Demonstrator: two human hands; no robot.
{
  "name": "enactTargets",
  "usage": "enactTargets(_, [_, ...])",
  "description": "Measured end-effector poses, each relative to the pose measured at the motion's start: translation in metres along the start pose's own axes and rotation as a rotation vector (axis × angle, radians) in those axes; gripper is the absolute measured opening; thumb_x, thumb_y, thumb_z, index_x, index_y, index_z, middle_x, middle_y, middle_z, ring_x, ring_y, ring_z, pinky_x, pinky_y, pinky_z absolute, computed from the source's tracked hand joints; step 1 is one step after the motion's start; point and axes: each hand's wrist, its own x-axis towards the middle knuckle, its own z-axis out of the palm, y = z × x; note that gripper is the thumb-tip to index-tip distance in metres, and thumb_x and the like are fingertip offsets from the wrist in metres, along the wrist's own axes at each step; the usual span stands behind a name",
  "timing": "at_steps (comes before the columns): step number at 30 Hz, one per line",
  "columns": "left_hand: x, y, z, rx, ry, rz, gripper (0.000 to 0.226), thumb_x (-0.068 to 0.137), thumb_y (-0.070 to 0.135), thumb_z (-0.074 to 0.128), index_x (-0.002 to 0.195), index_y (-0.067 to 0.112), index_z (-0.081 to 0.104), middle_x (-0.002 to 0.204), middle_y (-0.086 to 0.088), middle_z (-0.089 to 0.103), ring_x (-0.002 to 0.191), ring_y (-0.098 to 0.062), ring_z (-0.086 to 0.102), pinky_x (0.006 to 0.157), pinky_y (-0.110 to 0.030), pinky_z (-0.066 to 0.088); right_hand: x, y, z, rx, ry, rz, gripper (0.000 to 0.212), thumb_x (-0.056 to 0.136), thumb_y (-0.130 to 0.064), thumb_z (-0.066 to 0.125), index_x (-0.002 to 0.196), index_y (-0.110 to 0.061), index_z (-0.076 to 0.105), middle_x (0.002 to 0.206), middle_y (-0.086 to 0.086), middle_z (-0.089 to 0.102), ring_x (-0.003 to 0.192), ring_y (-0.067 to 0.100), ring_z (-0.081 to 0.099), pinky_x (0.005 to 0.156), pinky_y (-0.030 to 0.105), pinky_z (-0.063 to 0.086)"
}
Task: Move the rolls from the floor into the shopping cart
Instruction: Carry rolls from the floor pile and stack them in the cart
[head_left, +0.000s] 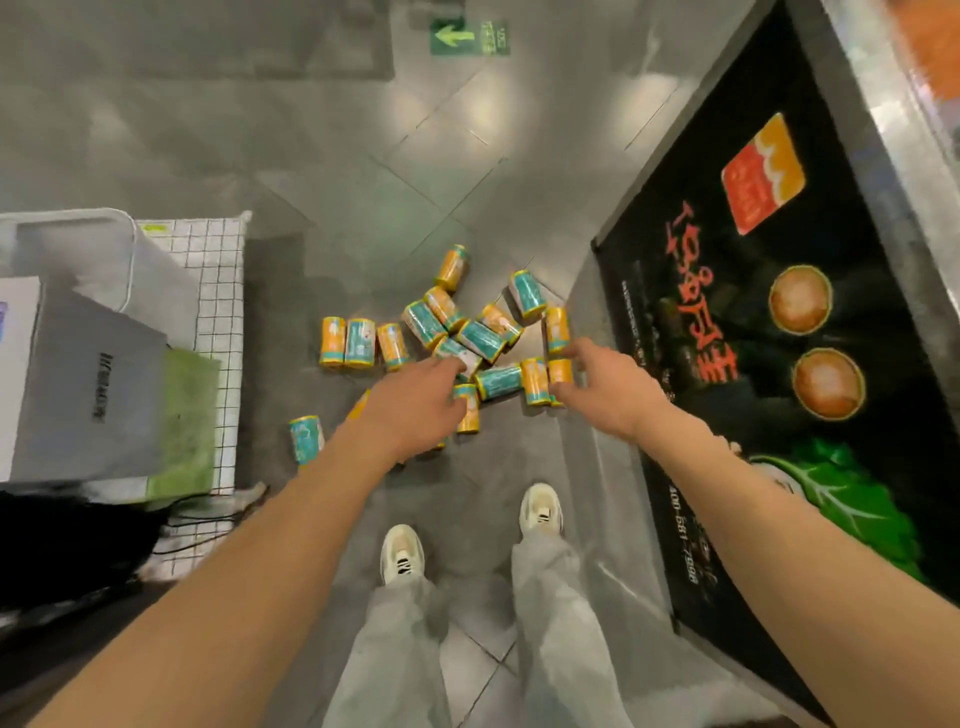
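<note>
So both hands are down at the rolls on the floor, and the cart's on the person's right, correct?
Not quite. The head view shows the cart on the person's left, not the right; a black mat lies on the right. The rest holds: left hand and right hand reach the rolls on the floor.

hands (509, 395) over rolls (457, 332) | floor | cart (218, 291) left

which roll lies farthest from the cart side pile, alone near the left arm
The teal-wrapped roll lying alone on the grey floor, just left of the left forearm; the others cluster further ahead.
</note>
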Motion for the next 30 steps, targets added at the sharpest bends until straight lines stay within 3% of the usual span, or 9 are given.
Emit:
enactTargets(8, [0.134, -0.032, 0.121, -0.071, -0.025, -0.168, 0.045, 0.097, 0.034, 0.053, 0.138, 0.016, 0.05, 0.132, -0.011, 0.059, 0.125, -0.032, 0.054, 0.097, -0.045, 0.047, 0.146, 0.083, 0.089, 0.044, -0.079, -0.032, 0.052, 0.093, -0.041, 0.064, 0.14, -0.023, 0.051, 0.134, 0.01, 0.062, 0.124, 0.034, 0.057, 0.094, 0.04, 0.047])
enactTargets(16, [0.232, -0.12, 0.279, -0.075, -0.062, -0.256, 0.051, 0.097, 0.038, 0.052, 0.145, 0.022, 0.046, 0.142, -0.01, 0.055, 0.131, -0.035, 0.05, 0.104, -0.046, 0.045, 0.279, 0.136, 0.234, -0.093, -0.123, -0.131, 0.059, 0.086, -0.044, 0.067, 0.14, -0.029, 0.047, 0.136, 0.008, 0.059, 0.124, 0.035, 0.057, 0.098, 0.048, 0.05])
enactTargets(23, [0.308, -0.198, 0.377, -0.036, 0.001, -0.242, 0.048, 0.096, 0.039, 0.055, 0.14, 0.019, 0.049, 0.138, -0.009, 0.059, 0.128, -0.033, 0.054, 0.102, -0.047, 0.046, 0.377, 0.154, 0.345, -0.284, -0.083, -0.27, 0.066, 0.086, -0.046, 0.07, 0.143, -0.024, 0.045, 0.136, 0.012, 0.056, 0.126, 0.036, 0.053, 0.095, 0.045, 0.048])
enactTargets(27, [0.342, -0.222, 0.408, -0.015, 0.074, -0.193, 0.05, 0.095, 0.04, 0.055, 0.14, 0.02, 0.048, 0.131, -0.011, 0.062, 0.121, -0.033, 0.058, 0.095, -0.049, 0.051, 0.416, 0.156, 0.381, -0.404, -0.035, -0.351, 0.069, 0.083, -0.046, 0.072, 0.142, -0.024, 0.044, 0.133, 0.011, 0.055, 0.122, 0.036, 0.052, 0.089, 0.044, 0.047])
enactTargets(30, [0.364, -0.226, 0.42, 0.011, 0.085, -0.171, 0.05, 0.097, 0.04, 0.053, 0.142, 0.02, 0.046, 0.133, -0.01, 0.06, 0.122, -0.033, 0.057, 0.096, -0.048, 0.051, 0.439, 0.156, 0.398, -0.52, -0.001, -0.415, 0.077, 0.081, -0.049, 0.074, 0.144, -0.024, 0.04, 0.135, 0.01, 0.052, 0.123, 0.035, 0.05, 0.094, 0.045, 0.046])
